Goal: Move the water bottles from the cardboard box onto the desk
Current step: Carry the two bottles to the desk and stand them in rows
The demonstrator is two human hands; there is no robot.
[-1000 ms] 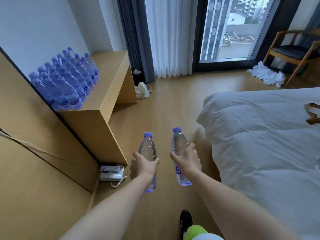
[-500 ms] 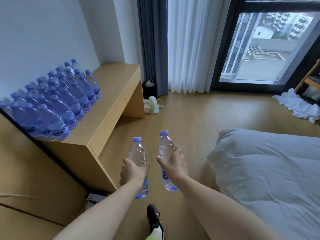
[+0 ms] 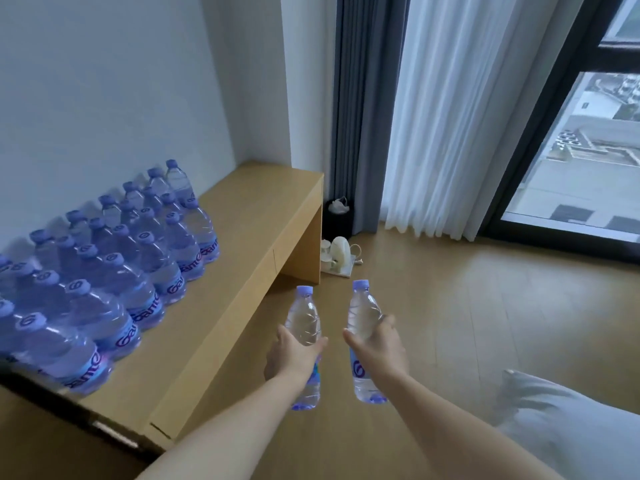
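My left hand (image 3: 292, 356) grips a clear water bottle (image 3: 304, 322) with a purple cap, held upright over the floor just right of the desk's front edge. Beside it my right hand (image 3: 379, 348) grips a second upright water bottle (image 3: 363, 315) of the same kind. The wooden desk (image 3: 249, 230) runs along the wall on the left. Several rows of bottles (image 3: 114, 268) with purple caps and labels stand on its left and middle part. The desk's far end is bare. The cardboard box is out of view.
A white bed corner (image 3: 568, 427) lies at the lower right. At the desk's far end a black bin (image 3: 337, 216) and a white kettle on a tray (image 3: 337, 254) sit on the wooden floor. Curtains (image 3: 433, 116) and a tall window (image 3: 588, 150) fill the back.
I have come closer to the desk, which looks larger and nearer now. Both hands still carry their bottles upright in front of me. The chair and white cloth have left the view.
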